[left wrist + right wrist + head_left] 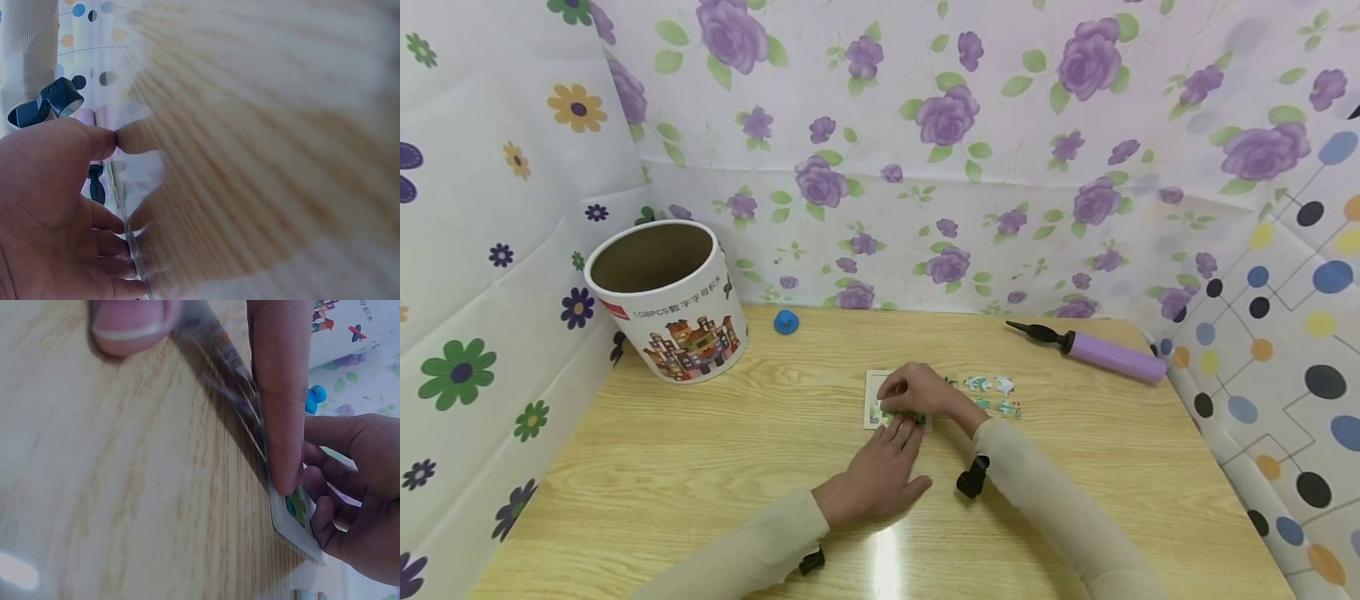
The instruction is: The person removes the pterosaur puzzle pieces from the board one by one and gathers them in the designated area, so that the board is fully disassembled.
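Note:
A small white-bordered jigsaw puzzle (871,385) lies on the table, with green picture pieces showing inside its border. My right hand (922,388) reaches over it from the right, fingers curled down, thumb and fingertips pinching at a puzzle piece that they mostly cover. Stretched fingers of my left hand (880,473) rest on the puzzle's near edge, thumb spread to the side. In the right wrist view, a left finger (282,419) lies along the border beside a green piece (296,506). Several loose puzzle pieces (1004,385) lie right of the puzzle, partly behind my right wrist.
A large white printed bucket (688,333) stands at the back left, beside a small blue toy (786,322). A purple hand pump (1112,357) with a black nozzle lies at the back right. Patterned cloth (880,167) hangs behind the wooden table (737,433) and along both sides.

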Demonstrator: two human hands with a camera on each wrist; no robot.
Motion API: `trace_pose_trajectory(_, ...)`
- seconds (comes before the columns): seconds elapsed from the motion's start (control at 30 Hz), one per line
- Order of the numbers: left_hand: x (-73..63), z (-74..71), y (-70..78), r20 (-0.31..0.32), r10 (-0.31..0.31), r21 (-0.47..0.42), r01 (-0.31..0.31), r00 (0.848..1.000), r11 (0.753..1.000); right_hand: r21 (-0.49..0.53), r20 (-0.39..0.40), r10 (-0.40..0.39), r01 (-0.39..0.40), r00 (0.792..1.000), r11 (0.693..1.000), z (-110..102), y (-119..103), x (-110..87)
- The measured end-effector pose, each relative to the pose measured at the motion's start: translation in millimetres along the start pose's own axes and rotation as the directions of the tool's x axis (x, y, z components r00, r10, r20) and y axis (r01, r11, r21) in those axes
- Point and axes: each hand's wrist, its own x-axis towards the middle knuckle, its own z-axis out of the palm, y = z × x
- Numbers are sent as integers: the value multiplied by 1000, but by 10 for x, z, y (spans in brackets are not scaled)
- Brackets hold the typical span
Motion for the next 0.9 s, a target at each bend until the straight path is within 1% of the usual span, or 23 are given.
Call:
trace_pose_trajectory(0.13, 7, 10, -7, -4, 3, 15, -3, 1000, 1000, 25, -4, 7, -7, 1000, 1000, 10, 5, -4)
trace_pose_trajectory(0.23, 13, 17, -14, -6, 5, 23, -5, 1000, 1000, 18, -15, 8, -7, 1000, 1000, 10, -4, -12)
trace_pose_trajectory(0.43, 20, 26, -17, -14, 1, 30, 0, 1000, 1000, 2, -77, -3, 3, 997, 1000, -58, -46, -62)
trace_pose_trajectory(0.53, 19, 26, -12, -15, -4, 23, 5, 1000, 1000, -22, -109, 7, -10, 994, 1000, -119, -29, -106)
trace_pose_trajectory(0.7, 15, 24, -11, -24, -2, 25, 3, 1000, 1000, -25, -137, 17, -20, 990, 999, -220, 49, -215)
trace_pose_trajectory(0.8, 15, 22, -8, -35, 3, 34, -2, 999, 999, -4, -143, 38, -39, 989, 999, -272, 102, -313)
trace_pose_trajectory(0.9, 16, 21, -7, -35, 3, 27, -2, 999, 1000, -9, -161, 58, -60, 985, 998, -317, 158, -424)
